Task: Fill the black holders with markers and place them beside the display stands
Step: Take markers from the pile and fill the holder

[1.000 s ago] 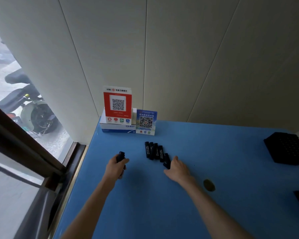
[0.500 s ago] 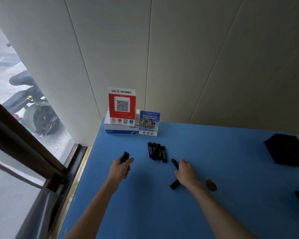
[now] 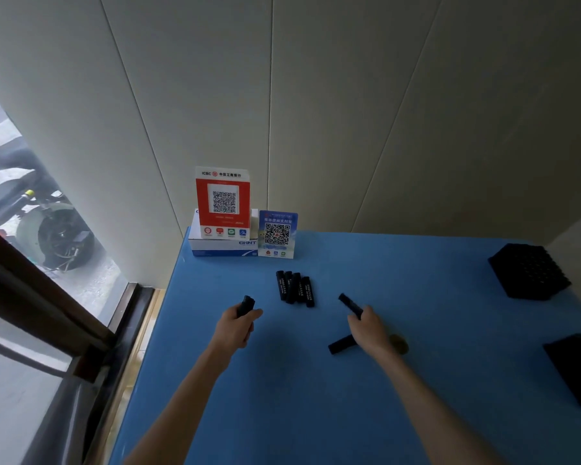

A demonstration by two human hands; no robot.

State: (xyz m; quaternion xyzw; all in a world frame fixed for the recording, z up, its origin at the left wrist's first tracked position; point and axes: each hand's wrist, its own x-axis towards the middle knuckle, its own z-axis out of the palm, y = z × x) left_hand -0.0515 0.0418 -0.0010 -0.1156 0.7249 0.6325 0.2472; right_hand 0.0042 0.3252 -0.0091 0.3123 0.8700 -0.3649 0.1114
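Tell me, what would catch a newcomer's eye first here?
Probably the bright blue table, and the red QR-code stand on a white box at its far corner. Nearer, the left hand and the right hand each grip black markers, with a row of four markers lying between them.
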